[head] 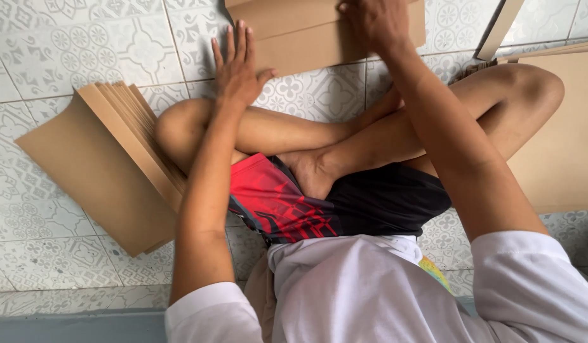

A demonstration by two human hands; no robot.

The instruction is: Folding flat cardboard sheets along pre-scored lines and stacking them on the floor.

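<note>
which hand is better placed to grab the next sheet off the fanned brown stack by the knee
Left, most likely. The left hand lies flat on the folded cardboard piece, on the same side as the fanned stack. The right hand presses that piece farther over and would have to cross the legs.

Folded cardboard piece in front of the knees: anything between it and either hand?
Nothing visible. Both hands already rest flat on the folded cardboard piece: the left hand at its lower left edge, the right hand on its top face. The fanned cardboard stack lies apart, beside the left knee.
</note>
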